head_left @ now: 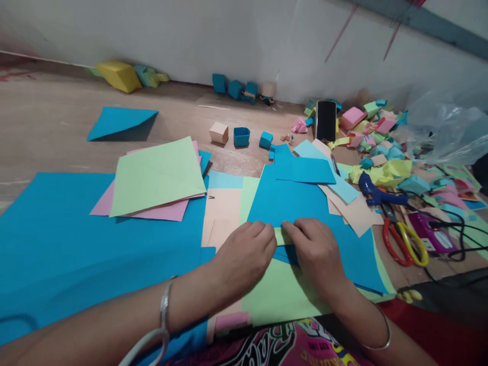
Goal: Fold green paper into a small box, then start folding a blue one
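Observation:
My left hand and my right hand are side by side, fingers curled. A narrow strip of light green paper spans the gap between them, each hand closed on one end of it. The rest of the strip is hidden by the fingers. Under it lie sheets of blue paper and a larger light green sheet. Smaller blue and peach pieces overlap just beyond my right hand.
To the left, a light green square tops a stack on a big blue sheet. Scissors, a blue glue gun, a purple power strip and a phone sit right. Small paper boxes stand toward the wall.

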A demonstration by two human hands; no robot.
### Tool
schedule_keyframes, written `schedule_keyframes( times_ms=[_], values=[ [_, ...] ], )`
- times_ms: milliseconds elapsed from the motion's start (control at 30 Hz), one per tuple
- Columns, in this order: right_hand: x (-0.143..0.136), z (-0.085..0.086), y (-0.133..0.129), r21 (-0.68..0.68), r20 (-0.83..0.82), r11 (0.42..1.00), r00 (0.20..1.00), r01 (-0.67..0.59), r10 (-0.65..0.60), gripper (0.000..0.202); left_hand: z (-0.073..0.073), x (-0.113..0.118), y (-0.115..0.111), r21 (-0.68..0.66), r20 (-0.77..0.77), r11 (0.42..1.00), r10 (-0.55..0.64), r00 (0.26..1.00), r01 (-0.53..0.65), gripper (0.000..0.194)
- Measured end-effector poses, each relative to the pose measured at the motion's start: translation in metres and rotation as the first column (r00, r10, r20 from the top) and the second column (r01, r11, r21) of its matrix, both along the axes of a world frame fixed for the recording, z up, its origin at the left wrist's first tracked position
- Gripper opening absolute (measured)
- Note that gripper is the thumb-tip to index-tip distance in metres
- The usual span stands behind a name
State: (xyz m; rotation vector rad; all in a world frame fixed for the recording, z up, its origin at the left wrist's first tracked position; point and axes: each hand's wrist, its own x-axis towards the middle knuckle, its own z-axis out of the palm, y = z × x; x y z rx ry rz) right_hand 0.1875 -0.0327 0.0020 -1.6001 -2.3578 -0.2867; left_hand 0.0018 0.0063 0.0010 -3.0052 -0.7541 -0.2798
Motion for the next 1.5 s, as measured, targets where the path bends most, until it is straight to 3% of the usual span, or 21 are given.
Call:
schedule_keyframes(
  times_ms=[100,267,500,733,1133,1233,1367,1433,1500],
  values=[
    [-0.011,0.001,-0.005,0.005,-0.002,0.998,0.998,-0.065,0.066,0.022,-0.003,-0.001,-0.001,0.013,0.007,1.0,0.001,1.0,-0.001,0.024],
    [-0.017,-0.003,-0.007,-0.009,0.008,0.998,0.998,-0.069,0.069,0.025,-0.005,-0.003,0.001,0.028,0.012,1.0,-0.005,1.0,0.004,0.025],
    [0.005,-0.012,-0.012,-0.042,-0.006,0.999,1.0,-0.02,0.019,0.031,-0.006,-0.004,0.002,-0.005,-0.008,1.0,0.006,1.0,-0.006,0.019],
    [0.018,-0.012,-0.015,-0.002,0.09,1.0,0.996,0.021,-0.021,0.032,-0.01,-0.002,0.004,0.039,-0.018,0.999,0.028,0.999,-0.027,0.021],
    [0.016,-0.012,-0.015,-0.006,0.158,0.999,0.987,0.032,-0.03,0.036,0.011,-0.016,-0.011,0.13,-0.168,0.983,0.147,0.975,-0.126,0.013],
    [0.018,-0.013,-0.016,-0.005,0.176,1.0,0.984,0.024,-0.022,0.037,0.017,-0.021,-0.009,0.165,-0.118,0.975,0.171,0.978,-0.151,0.016],
    [0.017,-0.011,-0.015,0.006,0.202,1.0,0.979,0.01,-0.011,0.036,0.027,-0.021,-0.003,0.203,0.077,0.949,0.23,0.97,-0.241,0.02],
    [0.017,-0.009,-0.015,0.011,0.206,1.0,0.979,0.006,-0.009,0.033,0.027,-0.018,-0.002,0.164,0.149,0.972,0.143,0.978,-0.167,0.019],
    [0.018,-0.008,-0.014,0.011,0.203,1.0,0.979,0.009,-0.011,0.032,0.022,-0.014,0.0,0.07,0.151,0.997,0.003,0.988,-0.014,0.015]
  ],
)
